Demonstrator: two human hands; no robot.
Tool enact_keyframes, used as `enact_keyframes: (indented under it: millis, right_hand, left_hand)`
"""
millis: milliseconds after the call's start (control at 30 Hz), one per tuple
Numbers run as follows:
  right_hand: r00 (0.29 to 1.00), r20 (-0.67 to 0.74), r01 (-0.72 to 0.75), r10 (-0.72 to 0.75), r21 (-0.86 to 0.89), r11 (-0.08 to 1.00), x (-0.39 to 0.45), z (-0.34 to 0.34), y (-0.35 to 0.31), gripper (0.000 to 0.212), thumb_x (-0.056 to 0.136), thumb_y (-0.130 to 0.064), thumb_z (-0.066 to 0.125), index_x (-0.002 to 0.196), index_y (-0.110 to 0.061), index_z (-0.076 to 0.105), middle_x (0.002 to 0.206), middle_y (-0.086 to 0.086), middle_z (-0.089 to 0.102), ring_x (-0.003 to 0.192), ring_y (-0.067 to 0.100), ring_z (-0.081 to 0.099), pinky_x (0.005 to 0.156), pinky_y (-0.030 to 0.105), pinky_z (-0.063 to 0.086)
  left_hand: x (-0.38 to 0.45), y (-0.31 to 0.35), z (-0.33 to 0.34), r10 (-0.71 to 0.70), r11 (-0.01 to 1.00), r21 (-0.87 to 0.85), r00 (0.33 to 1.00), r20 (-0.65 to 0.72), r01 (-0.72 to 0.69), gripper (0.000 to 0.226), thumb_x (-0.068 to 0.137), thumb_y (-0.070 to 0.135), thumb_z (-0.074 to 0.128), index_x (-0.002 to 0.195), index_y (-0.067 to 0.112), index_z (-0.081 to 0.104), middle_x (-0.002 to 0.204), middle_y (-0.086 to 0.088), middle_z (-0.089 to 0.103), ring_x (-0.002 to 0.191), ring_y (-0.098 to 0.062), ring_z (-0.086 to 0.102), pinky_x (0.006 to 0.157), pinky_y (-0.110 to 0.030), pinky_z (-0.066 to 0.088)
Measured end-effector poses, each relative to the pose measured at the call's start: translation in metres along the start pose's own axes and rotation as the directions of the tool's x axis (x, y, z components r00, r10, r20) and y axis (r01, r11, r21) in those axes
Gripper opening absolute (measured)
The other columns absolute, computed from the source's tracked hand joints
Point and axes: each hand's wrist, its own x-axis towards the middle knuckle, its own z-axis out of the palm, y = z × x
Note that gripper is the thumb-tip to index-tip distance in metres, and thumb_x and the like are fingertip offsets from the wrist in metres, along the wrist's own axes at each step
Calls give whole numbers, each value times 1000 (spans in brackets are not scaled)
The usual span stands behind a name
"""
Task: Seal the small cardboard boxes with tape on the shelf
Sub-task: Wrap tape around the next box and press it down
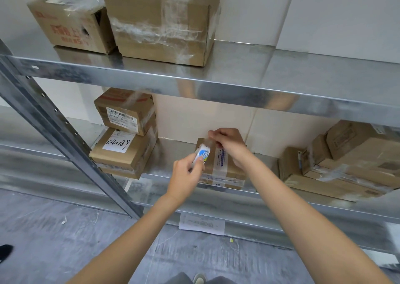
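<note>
A small cardboard box (220, 166) sits on the lower shelf (194, 199) near its front edge, roughly midway along the visible span, its flaps closed so nothing inside shows. The left hand (186, 173) grips a roll of clear tape (202, 153) (white core with a blue label) held against the box's upper left corner. The right hand (229, 143) hovers over the back of the box top, its thumb and fingers pinching the free end of the tape just above the cardboard.

Toward the left end of the same shelf stand two stacked boxes (125, 132), both taped shut; the lower carries a handwritten label. At the right end lies a pile of taped boxes (346, 160). On the upper shelf (238, 82), near the left back corner, two larger boxes (134, 21) stand touching, wrapped in clear tape. A paper sheet (201, 223) hangs below the lower shelf's front edge.
</note>
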Motion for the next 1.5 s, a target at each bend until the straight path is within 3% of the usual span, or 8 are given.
enact_keyframes:
  millis: [200, 433, 633, 733, 867, 1033, 1233, 1500]
  right_hand:
    - [999, -15, -34, 36, 121, 992, 14, -14, -4, 24, 92, -17, 64, 70, -7, 66, 71, 12, 53, 57, 16, 41, 62, 26, 38]
    - [999, 27, -30, 30, -14, 999, 26, -14, 2, 25, 94, -20, 62, 77, -2, 67, 69, 9, 56, 61, 13, 49, 66, 22, 45]
    - [996, -67, -60, 66, 86, 994, 52, -25, 6, 26, 91, -15, 65, 76, 5, 65, 51, -1, 55, 52, 15, 41, 56, 23, 37]
    - [987, 80, -152, 142, 134, 979, 57, -27, 3, 23, 90, -18, 68, 78, 1, 67, 63, 4, 56, 55, 14, 48, 59, 22, 44]
    - [946, 234, -256, 224, 113, 960, 61, -28, -1, 22, 90, -23, 67, 82, -2, 67, 71, 6, 59, 61, 14, 56, 64, 22, 49]
    - [871, 371, -363, 322, 45, 931, 66, -29, 0, 15, 92, -19, 64, 90, -4, 66, 85, 6, 64, 78, 15, 61, 80, 26, 52]
    - [835, 434, -383, 337, 19, 924, 76, -31, 0, 12, 91, -15, 64, 93, -3, 66, 84, 5, 66, 77, 13, 62, 73, 22, 52]
    - [981, 144, -100, 126, -179, 979, 85, -18, 13, 13, 81, -10, 75, 91, -3, 71, 82, 5, 70, 67, 10, 65, 69, 21, 47]
  left_hand:
    - [-5, 15, 3, -230, 956, -152, 963, 140, 250, 53, 100, 41, 48, 65, 2, 56, 41, -9, 52, 42, -22, 50, 76, -47, 55]
    - [-24, 11, -5, -42, 987, -139, 973, 228, 75, 40, 96, 30, 42, 68, 9, 61, 47, -9, 61, 57, -19, 61, 86, -31, 51]
    - [-42, 9, -3, -53, 994, -81, 967, 250, 76, 55, 90, 50, 44, 65, 4, 60, 46, -9, 61, 45, -20, 54, 62, -37, 45]
    - [-47, 2, 2, -124, 969, -185, 969, 215, 165, 57, 92, 48, 44, 69, -3, 57, 42, -10, 57, 43, -28, 54, 74, -47, 53]
    - [-49, -5, 6, -223, 938, -249, 969, 102, 242, 54, 94, 36, 43, 67, -9, 57, 37, -8, 50, 44, -45, 50, 60, -37, 49]
    - [-54, -16, 6, -258, 918, -283, 961, 101, 277, 53, 96, 31, 41, 67, -11, 57, 38, -12, 49, 42, -31, 48, 63, -48, 50]
    - [-53, -21, 6, -289, 904, -297, 951, 105, 308, 52, 96, 31, 40, 68, -9, 58, 39, -12, 50, 46, -34, 50, 62, -37, 50]
    - [-50, -7, 18, -357, 881, -307, 932, 66, 359, 47, 106, 22, 37, 68, 2, 56, 38, -6, 46, 34, -16, 41, 55, -30, 45]
